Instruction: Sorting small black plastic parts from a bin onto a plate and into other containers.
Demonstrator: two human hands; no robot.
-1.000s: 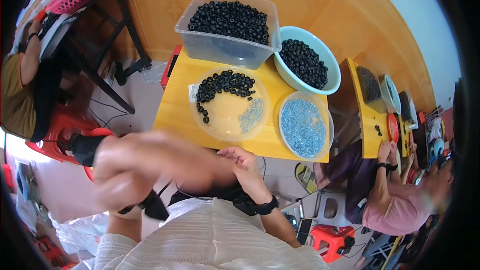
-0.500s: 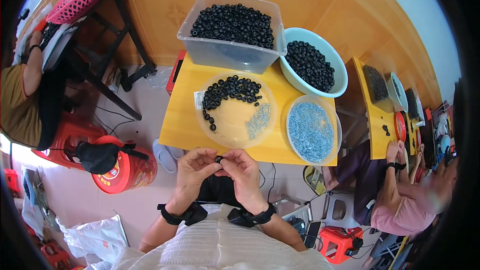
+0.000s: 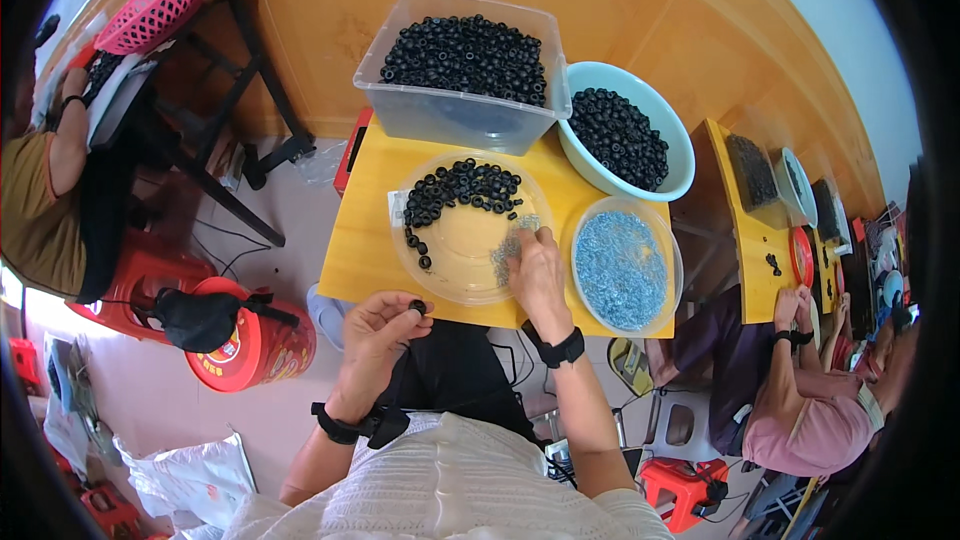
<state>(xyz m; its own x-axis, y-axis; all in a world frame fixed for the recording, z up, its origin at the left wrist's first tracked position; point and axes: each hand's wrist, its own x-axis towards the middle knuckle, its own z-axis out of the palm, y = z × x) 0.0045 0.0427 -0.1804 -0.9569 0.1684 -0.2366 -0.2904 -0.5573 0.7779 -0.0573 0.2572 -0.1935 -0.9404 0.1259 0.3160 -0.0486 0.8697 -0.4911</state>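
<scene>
Head view: yellow table (image 3: 360,260) near a wood-panelled wall (image 3: 640,0), bearing a clear plastic box (image 3: 465,120) heaped with black rings, a pale blue bowl (image 3: 682,155) of more such rings, a shallow round tray (image 3: 465,230), and a round dish (image 3: 678,290) of tiny bluish pieces (image 3: 620,270). In the tray, a loose arc of black rings (image 3: 455,188) toward the far and left sides, plus a small pile of pale pieces (image 3: 504,260) at the right. On the floor to the left, a red bucket (image 3: 235,350) and a white sack (image 3: 190,475). Off to the right, a person in pink (image 3: 805,430) at another yellow table (image 3: 757,275); far left, a person in brown (image 3: 35,200) beside a pink basket (image 3: 160,0).

In the left hand (image 3: 375,335), by the near table edge, a single black ring (image 3: 418,307) — pinched between thumb and fingers. At the pale pieces, the right hand (image 3: 540,265), fingers narrowly bunched — cannot tell whether gripping any.

Half a second ago, both hands together around the ring; now apart, with the right out over the tray and the ring in the left alone, slightly further left. Same places for box, bowl and dish.
</scene>
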